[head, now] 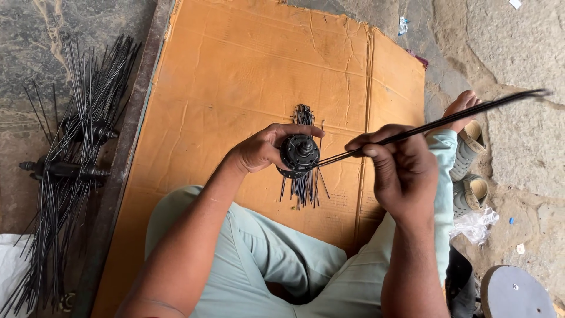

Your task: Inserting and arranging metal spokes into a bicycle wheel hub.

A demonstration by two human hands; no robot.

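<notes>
My left hand (263, 148) grips a black wheel hub (299, 153) above a flattened sheet of brown cardboard (235, 76). My right hand (400, 168) pinches a bundle of thin black spokes (447, 122) that runs up to the right, its near tips meeting the hub's flange. Several spokes hang down from the hub. A loose pile of black spokes (303, 118) lies on the cardboard behind and below the hub, partly hidden by it.
Two hubs with spokes fitted (73, 153) lie on the stone floor at the left, past a dark metal bar (126, 147). A pair of sandals (468, 171) and a crumpled plastic bag (474, 224) sit at the right. A round grey disc (515, 294) is at the lower right.
</notes>
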